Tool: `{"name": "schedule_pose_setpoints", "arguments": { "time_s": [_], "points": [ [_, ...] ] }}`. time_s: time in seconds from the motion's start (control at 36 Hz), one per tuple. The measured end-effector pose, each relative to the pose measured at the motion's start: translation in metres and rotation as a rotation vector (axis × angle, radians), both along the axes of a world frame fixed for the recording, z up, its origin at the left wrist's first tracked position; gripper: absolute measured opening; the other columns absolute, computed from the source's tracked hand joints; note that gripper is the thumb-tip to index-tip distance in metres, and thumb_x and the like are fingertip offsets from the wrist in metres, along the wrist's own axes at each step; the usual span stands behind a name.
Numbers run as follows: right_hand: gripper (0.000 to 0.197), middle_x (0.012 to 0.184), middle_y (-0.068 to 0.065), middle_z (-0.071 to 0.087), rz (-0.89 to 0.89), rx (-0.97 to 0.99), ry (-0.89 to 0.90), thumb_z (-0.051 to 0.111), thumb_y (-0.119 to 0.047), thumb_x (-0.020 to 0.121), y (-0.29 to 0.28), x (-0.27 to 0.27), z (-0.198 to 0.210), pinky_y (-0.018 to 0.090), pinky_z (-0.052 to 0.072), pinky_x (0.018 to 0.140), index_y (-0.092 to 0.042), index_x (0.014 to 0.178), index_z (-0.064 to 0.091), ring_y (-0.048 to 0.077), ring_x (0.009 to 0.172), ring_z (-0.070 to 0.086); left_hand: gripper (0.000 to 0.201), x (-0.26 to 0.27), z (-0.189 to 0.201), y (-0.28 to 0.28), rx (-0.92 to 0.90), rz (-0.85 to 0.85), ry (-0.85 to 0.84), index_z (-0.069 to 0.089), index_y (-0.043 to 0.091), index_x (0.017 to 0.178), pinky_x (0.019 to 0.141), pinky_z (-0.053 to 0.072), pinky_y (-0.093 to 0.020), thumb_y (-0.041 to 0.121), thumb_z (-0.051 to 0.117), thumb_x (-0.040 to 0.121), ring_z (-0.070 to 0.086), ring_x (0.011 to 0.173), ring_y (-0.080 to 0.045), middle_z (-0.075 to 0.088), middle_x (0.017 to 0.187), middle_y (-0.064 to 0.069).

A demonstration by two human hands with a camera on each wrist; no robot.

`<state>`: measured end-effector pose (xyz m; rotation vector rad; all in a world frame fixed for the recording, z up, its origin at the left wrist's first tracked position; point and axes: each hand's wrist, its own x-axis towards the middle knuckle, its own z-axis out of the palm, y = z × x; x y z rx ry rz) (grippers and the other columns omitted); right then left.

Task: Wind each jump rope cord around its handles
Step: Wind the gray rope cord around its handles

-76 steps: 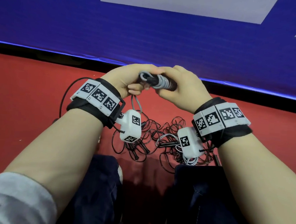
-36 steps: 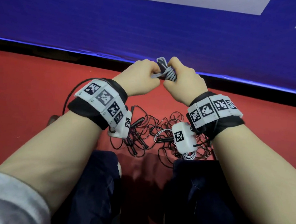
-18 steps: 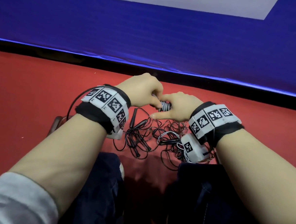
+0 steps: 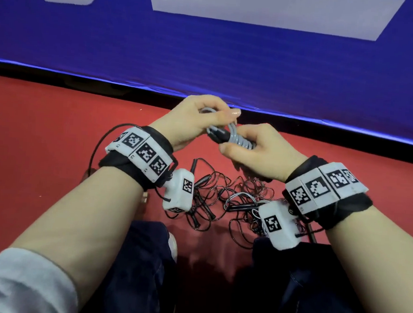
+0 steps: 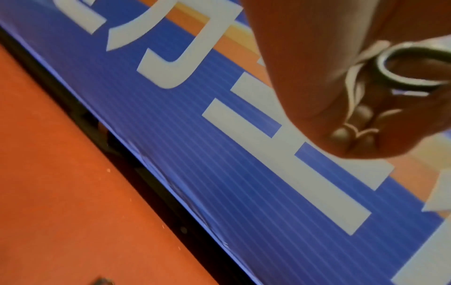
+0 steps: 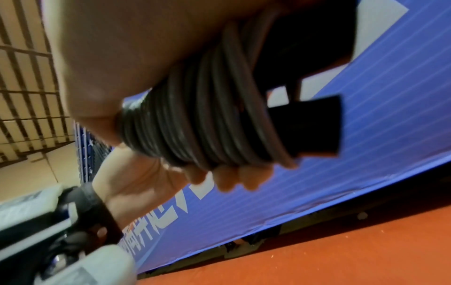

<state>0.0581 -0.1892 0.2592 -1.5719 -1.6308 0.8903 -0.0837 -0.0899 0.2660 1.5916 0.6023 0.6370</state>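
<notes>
Both hands [image 4: 262, 151] grip smooth grey coiled cord [image 4: 239, 139].

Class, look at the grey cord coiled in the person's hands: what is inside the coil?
Black handle ends stick out of the grey cord coil, which the right hand grips. The handles' middle parts are hidden by the windings and fingers. The left hand pinches the loose cord end.

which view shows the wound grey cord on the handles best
Right wrist view: the grey cord fills the frame, coils distinct around the black handles. The head view shows it small between both hands; the left wrist view catches only one blurred loop.
</notes>
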Motion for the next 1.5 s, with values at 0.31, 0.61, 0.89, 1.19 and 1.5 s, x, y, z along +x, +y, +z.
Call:
{"name": "schedule_pose_setpoints", "arguments": {
  "time_s": [0.31,0.61,0.89,1.19,1.5],
  "points": [
    [0.044,0.057,-0.001,0.060,-0.202,0.365,0.006,0.062,-0.027,0.090,-0.007,0.006,0.018,0.031,0.048,0.051,-0.034,0.130,0.045,0.018,0.045,0.053,0.030,0.031,-0.004,-0.009,-0.368,0.044,-0.208,0.050,0.010,0.073,0.033,0.015,-0.014,0.014,0.041,0.102,0.021,0.033,-0.001,0.031,0.048,0.002],
    [0.024,0.061,-0.002,0.051,-0.487,0.344,-0.348,0.056,-0.039,0.090,0.011,0.026,0.004,0.034,0.042,0.059,-0.024,0.109,0.059,0.023,0.059,0.047,0.036,0.042,-0.006,-0.021,-0.217,0.399,0.002,0.061,0.014,0.103,0.066,0.047,-0.027,0.038,0.033,0.104,0.065,0.077,-0.011,0.068,0.104,-0.004],
    [0.056,0.115,0.008,0.060,-0.537,0.300,-0.671,0.042,-0.048,0.097,0.014,0.008,0.005,0.032,0.032,0.068,-0.026,0.147,0.035,0.034,0.093,0.061,0.040,0.049,0.006,-0.044,-0.232,0.088,-0.151,0.054,0.019,0.134,0.088,0.053,-0.028,0.036,0.031,0.105,0.061,0.114,-0.008,0.061,0.130,0.000],
    [0.087,0.119,-0.004,0.035,-0.286,0.302,-0.190,0.040,-0.037,0.079,0.016,-0.005,-0.005,0.043,0.052,0.081,-0.030,0.155,0.000,0.016,0.097,0.052,0.038,0.046,0.003,-0.033,-0.327,0.157,-0.279,0.046,0.019,0.133,0.094,0.052,-0.039,0.037,0.028,0.105,0.061,0.116,-0.021,0.060,0.130,-0.009],
    [0.019,0.083,-0.001,0.065,-0.586,0.480,0.185,0.059,-0.030,0.094,0.022,0.001,0.014,0.024,0.050,0.080,-0.025,0.105,0.074,0.002,0.078,0.059,0.034,0.049,0.004,-0.029,-0.166,0.222,-0.244,0.057,0.025,0.112,0.106,0.041,-0.050,0.045,0.037,0.093,0.058,0.119,-0.025,0.061,0.126,-0.009]
  ]
}}
